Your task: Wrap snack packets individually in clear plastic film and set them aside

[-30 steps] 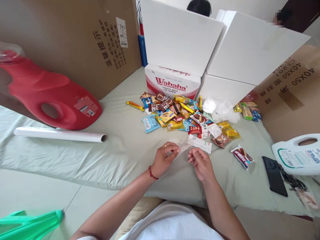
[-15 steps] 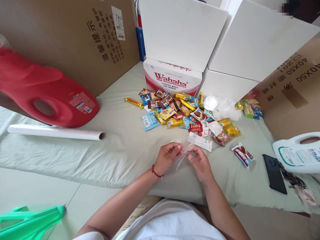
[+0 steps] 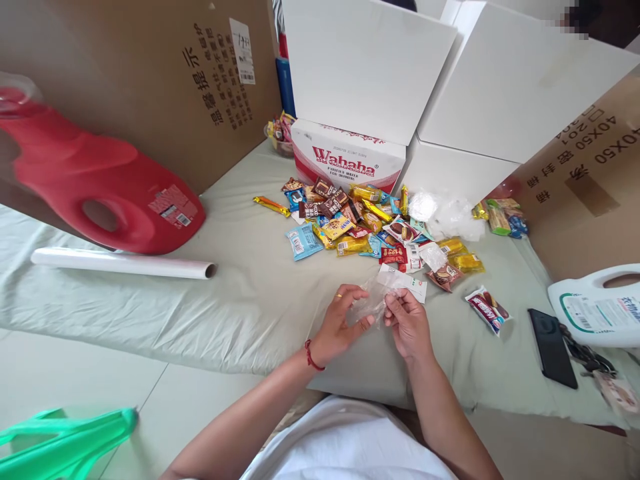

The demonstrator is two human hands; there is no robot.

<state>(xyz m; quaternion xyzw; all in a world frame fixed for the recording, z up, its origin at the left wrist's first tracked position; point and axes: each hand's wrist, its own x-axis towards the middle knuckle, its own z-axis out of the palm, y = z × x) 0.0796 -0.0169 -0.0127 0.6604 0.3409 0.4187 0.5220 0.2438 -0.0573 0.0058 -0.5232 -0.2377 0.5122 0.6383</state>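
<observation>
A thin clear plastic bag (image 3: 369,303) is crumpled between my hands, above the near part of the green-grey sheet (image 3: 260,313). My right hand (image 3: 411,323) pinches the bag's right side between thumb and fingers. On the bag's left, my left hand (image 3: 343,323) has its thumb and fingers apart, close to the plastic; whether it touches is hard to see. Just beyond the bag lies a white packet (image 3: 407,283), partly behind the plastic and my right fingers. Farther back is a heap of wrapped snacks (image 3: 340,227), and a single wrapped cake (image 3: 487,310) lies to the right.
A red jug (image 3: 115,193) and a white roll (image 3: 125,263) lie at left. Behind the heap stand a Wahaha carton (image 3: 345,157) and white boxes (image 3: 370,67). More clear plastic (image 3: 455,217) lies beside the heap. At right are a phone (image 3: 553,347) and a white jug (image 3: 597,307).
My left fingers have opened from their pinch on the plastic. My right hand has closed its pinch on the bag, which is more spread out now. The view has shifted slightly.
</observation>
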